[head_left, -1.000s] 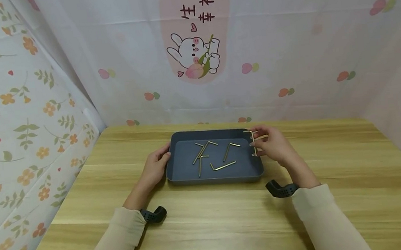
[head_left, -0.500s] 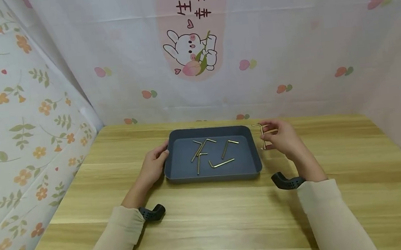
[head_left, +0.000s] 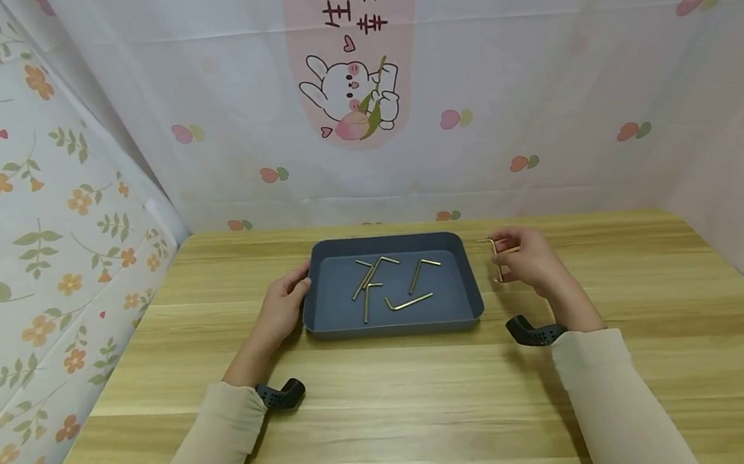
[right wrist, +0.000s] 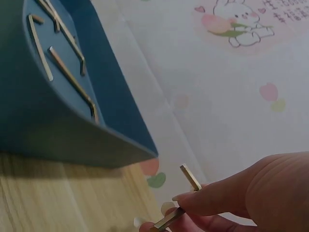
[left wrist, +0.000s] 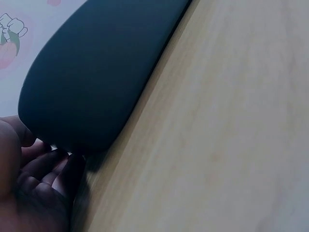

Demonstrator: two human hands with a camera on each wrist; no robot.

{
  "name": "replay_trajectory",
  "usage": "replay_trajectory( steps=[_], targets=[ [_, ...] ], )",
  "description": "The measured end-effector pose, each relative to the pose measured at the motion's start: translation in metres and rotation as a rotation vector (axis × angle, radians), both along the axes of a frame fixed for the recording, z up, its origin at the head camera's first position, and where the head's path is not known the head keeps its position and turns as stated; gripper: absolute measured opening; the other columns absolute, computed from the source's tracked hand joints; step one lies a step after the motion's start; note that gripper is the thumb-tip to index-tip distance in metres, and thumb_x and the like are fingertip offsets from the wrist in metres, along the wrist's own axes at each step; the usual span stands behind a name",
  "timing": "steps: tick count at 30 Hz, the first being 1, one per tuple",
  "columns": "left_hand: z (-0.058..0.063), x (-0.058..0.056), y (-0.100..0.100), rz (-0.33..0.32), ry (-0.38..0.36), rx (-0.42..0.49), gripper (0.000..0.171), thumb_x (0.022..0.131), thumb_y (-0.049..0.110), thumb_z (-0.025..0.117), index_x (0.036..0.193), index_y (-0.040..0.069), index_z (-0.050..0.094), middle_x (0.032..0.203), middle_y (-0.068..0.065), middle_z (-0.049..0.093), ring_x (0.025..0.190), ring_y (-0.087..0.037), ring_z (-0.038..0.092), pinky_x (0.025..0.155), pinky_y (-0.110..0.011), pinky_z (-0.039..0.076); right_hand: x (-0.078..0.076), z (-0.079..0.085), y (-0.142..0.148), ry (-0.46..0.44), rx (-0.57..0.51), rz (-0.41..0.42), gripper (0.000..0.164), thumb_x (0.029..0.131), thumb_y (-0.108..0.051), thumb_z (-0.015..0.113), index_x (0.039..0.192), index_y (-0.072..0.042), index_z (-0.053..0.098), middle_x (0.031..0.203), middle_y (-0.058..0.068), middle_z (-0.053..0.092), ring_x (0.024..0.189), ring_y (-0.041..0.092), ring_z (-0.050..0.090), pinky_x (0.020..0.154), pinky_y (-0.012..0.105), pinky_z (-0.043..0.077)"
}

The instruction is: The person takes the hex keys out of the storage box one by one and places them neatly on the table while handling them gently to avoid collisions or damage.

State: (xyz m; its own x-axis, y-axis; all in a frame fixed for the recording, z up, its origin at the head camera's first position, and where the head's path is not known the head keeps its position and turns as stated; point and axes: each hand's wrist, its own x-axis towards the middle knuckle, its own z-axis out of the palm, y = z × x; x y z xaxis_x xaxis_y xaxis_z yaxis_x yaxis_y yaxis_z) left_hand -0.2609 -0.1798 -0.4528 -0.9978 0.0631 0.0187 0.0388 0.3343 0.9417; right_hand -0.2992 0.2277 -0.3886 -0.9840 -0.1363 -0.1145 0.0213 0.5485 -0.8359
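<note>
A shallow grey-blue tray (head_left: 393, 330) sits on the wooden table, with several brass-coloured L-shaped hex keys (head_left: 411, 302) lying loose inside it. My left hand (head_left: 284, 303) grips the tray's left end, thumb at the rim and fingers against the outer wall; the left wrist view shows those fingers (left wrist: 46, 174) at the tray's corner. Just beyond the tray's right end, my right hand (head_left: 528, 256) pinches one hex key (head_left: 494, 249) between thumb and fingers. In the right wrist view its short arm sticks up past the thumb, while the fingers hide part of the long arm.
Behind the table (head_left: 406, 412) hangs a white curtain (head_left: 533, 76) printed with a rabbit and tulips. A flower-patterned cloth (head_left: 38, 262) hangs on the left. Black wrist-worn devices (head_left: 535, 332) sit on both wrists.
My right hand has moved right with the hex key, from the tray's right wall to just outside it, and lately a little lower. The left hand stays on the tray.
</note>
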Motion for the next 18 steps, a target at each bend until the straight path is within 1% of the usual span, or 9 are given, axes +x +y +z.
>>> replay_trajectory(
  steps=[5,10,13,18],
  targets=[
    [0.000,0.000,0.000,-0.003,0.008,-0.005,0.050,0.109,0.017,0.041,0.157,0.005,0.036,0.163,-0.015,0.036,0.155,-0.031,0.028,0.126,-0.048,0.028,-0.002,-0.004,0.004,-0.028,0.013,-0.012,0.048,0.099,-0.001,0.055,0.145,0.008,0.046,0.123,0.023,0.050,0.098,0.028,0.060,0.073,0.032,0.064],
    [0.002,0.001,0.001,0.000,-0.001,-0.002,0.050,0.109,0.018,0.041,0.157,0.004,0.036,0.163,-0.015,0.036,0.155,-0.031,0.027,0.127,-0.048,0.027,-0.002,-0.008,0.007,-0.055,0.045,-0.030,0.049,0.100,-0.004,0.054,0.147,0.006,0.046,0.127,0.025,0.051,0.100,0.029,0.062,0.076,0.034,0.064],
    [0.002,0.001,0.001,-0.001,-0.007,0.005,0.050,0.109,0.019,0.041,0.157,0.005,0.036,0.163,-0.015,0.036,0.155,-0.030,0.027,0.127,-0.048,0.027,-0.002,-0.010,0.008,-0.063,0.051,-0.039,0.049,0.100,-0.004,0.055,0.147,0.006,0.046,0.125,0.024,0.052,0.099,0.027,0.062,0.077,0.034,0.064],
    [0.002,0.000,0.000,-0.004,0.003,0.000,0.050,0.109,0.018,0.041,0.157,0.004,0.036,0.163,-0.015,0.036,0.155,-0.030,0.028,0.126,-0.048,0.027,-0.004,-0.013,0.009,-0.059,0.050,-0.039,0.048,0.098,-0.002,0.056,0.144,0.008,0.048,0.116,0.020,0.055,0.090,0.022,0.062,0.074,0.033,0.064]
  ],
)
